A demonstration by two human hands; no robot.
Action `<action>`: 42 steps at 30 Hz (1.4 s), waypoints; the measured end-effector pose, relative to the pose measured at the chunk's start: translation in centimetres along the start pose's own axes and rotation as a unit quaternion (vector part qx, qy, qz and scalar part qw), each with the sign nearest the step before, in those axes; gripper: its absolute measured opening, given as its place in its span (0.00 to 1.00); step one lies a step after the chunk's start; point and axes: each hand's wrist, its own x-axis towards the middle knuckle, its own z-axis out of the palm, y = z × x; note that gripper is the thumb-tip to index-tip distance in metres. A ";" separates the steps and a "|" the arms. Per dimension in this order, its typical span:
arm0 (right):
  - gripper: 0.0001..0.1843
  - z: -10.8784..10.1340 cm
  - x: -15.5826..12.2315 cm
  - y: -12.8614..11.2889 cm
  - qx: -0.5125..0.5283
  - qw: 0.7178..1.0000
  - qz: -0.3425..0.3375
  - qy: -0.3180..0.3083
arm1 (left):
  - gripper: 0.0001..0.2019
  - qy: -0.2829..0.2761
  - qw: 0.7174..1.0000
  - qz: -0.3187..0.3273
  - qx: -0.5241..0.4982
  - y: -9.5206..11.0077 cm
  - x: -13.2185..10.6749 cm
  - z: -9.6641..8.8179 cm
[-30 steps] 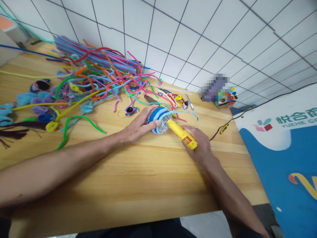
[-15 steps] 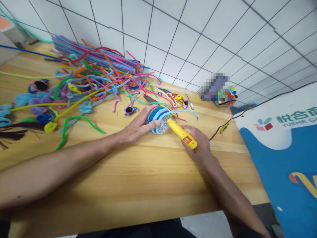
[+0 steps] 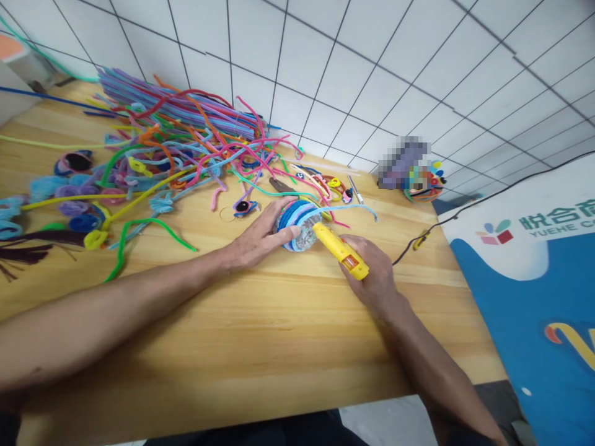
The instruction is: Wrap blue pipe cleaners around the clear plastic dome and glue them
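Observation:
My left hand (image 3: 260, 238) is closed round the left side of a round object wrapped in blue and pink pipe cleaner (image 3: 294, 217), thumb across its front. A shiny, clear-looking part of it shows at the lower right. From the wrapping a loose light-blue pipe cleaner end (image 3: 348, 209) reaches out to the right. My right hand (image 3: 372, 266) grips a yellow hot glue gun (image 3: 341, 251), its tip close against the shiny part. Whether the tip touches, I cannot tell. The fingers round the handle are partly hidden behind the gun.
Loose pipe cleaners (image 3: 223, 155) and a thick bundle of them (image 3: 176, 102) cover the table's back left. Dark pliers (image 3: 281, 186) lie behind the wrapped object. A black cord (image 3: 430, 228) and a yellow cutter (image 3: 421, 240) are at right, beside a blue-and-white banner (image 3: 525, 291).
Both hands stay almost in place. The loose light-blue end has shifted slightly to the right, and the glue gun's rear has moved a touch to the left.

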 end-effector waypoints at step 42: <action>0.12 -0.7 0.7 -0.4 -0.008 0.999 -0.040 -0.009 | 0.35 -0.003 1.000 0.022 0.010 -0.3 0.0 0.1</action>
